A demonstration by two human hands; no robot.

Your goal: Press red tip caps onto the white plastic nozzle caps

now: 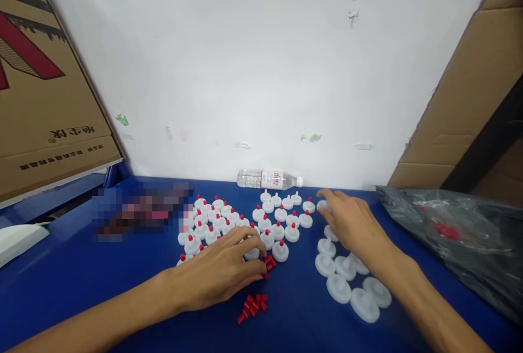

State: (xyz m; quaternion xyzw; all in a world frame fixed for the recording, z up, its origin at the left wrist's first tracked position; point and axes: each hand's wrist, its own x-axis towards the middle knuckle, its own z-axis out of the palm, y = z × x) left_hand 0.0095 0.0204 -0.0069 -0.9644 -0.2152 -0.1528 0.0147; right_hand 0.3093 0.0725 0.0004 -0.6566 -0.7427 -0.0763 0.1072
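My left hand (pixel 226 266) is low over a small pile of red tip caps (pixel 269 262). Its thumb and fingers are curled together, and a red cap shows at the fingertips. My right hand (pixel 353 219) reaches to the back of a group of white nozzle lids (pixel 345 267), thumb and forefinger closed around one white lid (pixel 322 205). These translucent lids on the right have bare spouts. Left of centre stand many white lids with red caps (pixel 280 250) on their spouts; my left hand and forearm hide some. A second heap of red caps (pixel 254 306) lies nearer me.
A clear water bottle (pixel 272 179) lies on the blue table (pixel 294 315) along the white wall. On the right is a dark plastic bag (pixel 441 244) with red pieces showing. Cardboard stands at both sides, and a white object (pixel 20 241) sits at the left edge.
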